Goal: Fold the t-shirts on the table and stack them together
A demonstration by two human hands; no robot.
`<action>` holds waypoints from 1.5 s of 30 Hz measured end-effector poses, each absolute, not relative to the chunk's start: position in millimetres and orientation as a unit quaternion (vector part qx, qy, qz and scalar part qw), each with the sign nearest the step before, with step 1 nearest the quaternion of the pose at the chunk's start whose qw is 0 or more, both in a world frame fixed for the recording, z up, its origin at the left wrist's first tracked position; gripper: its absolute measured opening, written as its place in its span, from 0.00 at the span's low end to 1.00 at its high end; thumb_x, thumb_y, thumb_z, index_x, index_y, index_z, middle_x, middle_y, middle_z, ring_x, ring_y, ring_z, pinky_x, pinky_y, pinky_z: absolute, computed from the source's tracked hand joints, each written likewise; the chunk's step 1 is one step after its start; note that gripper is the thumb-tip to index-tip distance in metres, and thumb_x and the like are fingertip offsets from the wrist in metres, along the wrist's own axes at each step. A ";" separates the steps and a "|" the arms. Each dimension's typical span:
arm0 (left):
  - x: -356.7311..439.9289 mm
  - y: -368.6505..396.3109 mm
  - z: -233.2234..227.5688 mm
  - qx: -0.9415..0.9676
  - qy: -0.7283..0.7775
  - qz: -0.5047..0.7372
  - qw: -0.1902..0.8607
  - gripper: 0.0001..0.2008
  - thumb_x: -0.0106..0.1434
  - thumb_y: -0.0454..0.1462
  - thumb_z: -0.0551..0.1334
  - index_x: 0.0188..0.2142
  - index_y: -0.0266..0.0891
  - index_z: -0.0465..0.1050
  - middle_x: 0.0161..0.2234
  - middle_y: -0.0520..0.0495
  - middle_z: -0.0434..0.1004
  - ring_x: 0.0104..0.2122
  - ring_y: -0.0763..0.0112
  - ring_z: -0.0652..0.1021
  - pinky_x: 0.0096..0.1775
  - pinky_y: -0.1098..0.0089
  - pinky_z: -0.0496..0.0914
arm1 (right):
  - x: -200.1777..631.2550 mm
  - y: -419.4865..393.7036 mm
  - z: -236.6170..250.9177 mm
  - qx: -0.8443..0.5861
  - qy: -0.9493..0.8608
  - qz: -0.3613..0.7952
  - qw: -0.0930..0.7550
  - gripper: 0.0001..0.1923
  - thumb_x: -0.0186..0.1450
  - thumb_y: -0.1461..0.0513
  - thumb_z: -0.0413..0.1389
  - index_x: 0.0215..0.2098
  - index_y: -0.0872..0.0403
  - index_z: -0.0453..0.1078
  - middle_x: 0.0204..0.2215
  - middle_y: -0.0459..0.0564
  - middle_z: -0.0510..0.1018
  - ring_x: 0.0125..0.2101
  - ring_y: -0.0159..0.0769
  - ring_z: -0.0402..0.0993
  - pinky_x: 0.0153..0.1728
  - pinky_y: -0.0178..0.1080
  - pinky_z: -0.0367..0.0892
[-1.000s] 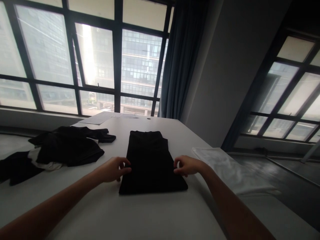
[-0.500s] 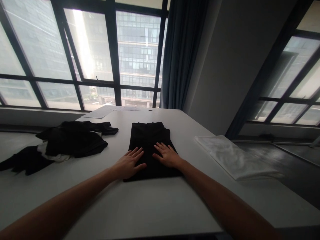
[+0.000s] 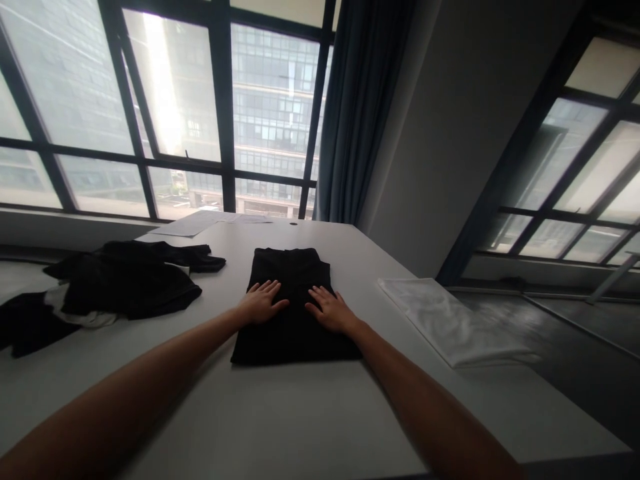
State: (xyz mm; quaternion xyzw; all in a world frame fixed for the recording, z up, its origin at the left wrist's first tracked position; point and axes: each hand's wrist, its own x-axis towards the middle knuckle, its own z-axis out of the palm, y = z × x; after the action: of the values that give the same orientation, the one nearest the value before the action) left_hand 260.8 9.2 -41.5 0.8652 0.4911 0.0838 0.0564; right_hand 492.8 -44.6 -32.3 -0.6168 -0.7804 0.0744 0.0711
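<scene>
Pressing flat and open on the folded black garment (image 3: 293,310), both hands, left hand (image 3: 261,303) and right hand (image 3: 331,311), lie side by side.

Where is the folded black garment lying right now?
In the head view, the folded black garment lies mid-table, under the left hand and right hand, between the clothes pile and white sheet.

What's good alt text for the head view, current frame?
Both hands, left hand and right hand, lie flat with fingers spread on a folded black garment on a white table. A loose pile of black clothes lies to the left, a white folded cloth to the right, and papers at the far edge by large windows.
</scene>
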 end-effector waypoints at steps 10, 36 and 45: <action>230.9 63.2 -40.2 0.811 0.573 0.093 0.070 0.34 0.66 0.58 0.41 0.63 0.48 0.62 0.68 0.47 0.54 0.66 0.53 0.59 0.62 0.49 0.55 | 500.5 -33.4 -35.4 -0.656 -0.747 0.068 0.084 0.34 0.71 0.44 0.39 0.69 0.52 0.53 0.69 0.52 0.51 0.68 0.42 0.43 0.66 0.51 0.41; 242.6 252.8 -50.9 0.751 0.580 0.302 0.089 0.14 0.53 0.47 0.64 0.37 0.46 0.80 0.46 0.42 0.76 0.51 0.50 0.72 0.53 0.55 0.68 | 567.4 174.9 -49.9 -0.693 -0.648 0.104 0.298 0.20 0.66 0.50 0.49 0.43 0.51 0.76 0.44 0.51 0.80 0.44 0.41 0.75 0.47 0.41 0.67; 223.7 253.5 -54.3 0.679 0.525 0.486 0.165 0.14 0.59 0.45 0.58 0.40 0.40 0.74 0.48 0.45 0.79 0.41 0.65 0.79 0.40 0.68 0.75 | 550.7 175.8 -46.3 -0.627 -0.653 0.017 0.424 0.14 0.55 0.64 0.50 0.37 0.54 0.74 0.37 0.51 0.79 0.36 0.38 0.74 0.42 0.39 0.70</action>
State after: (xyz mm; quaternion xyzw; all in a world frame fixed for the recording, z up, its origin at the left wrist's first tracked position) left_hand 223.7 253.5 -54.3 0.6787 0.5255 0.4859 0.1648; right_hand 550.7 175.8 -46.3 -0.6267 -0.6534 0.0173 0.4243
